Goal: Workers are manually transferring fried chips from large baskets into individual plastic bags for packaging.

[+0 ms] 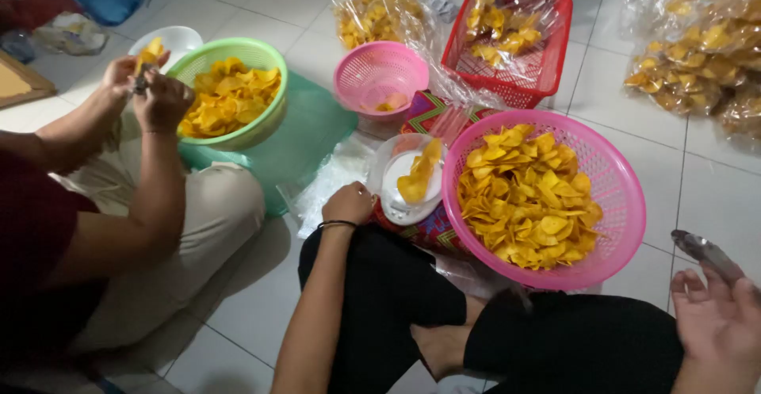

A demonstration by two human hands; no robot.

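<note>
Several baskets of yellow chips sit on a pale tiled floor (pixel 261 299) with dark grout lines; light is dim and warm. Far left, a co-worker's two hands (pixel 147 89) hold one chip above a round green plastic basket (pixel 261 57) heaped with chips, resting on a green plastic sheet (pixel 313 124). Centre, a small pink plastic basket (pixel 379 65), nearly bare. Behind it, a clear bag of chips (pixel 372 15) and a red rectangular plastic basket (pixel 547 57) lined with clear film. The person's left hand (pixel 349 204) is curled loosely against the rim of a small white kitchen scale (pixel 396 176) carrying a few chips. Just right, touching the scale, a large pink plastic basket (pixel 626 196) full of chips. More bagged chips (pixel 697 53) upper right. The right hand (pixel 717 323), low right, holds a grey metal tool (pixel 704 250), blurred.
</note>
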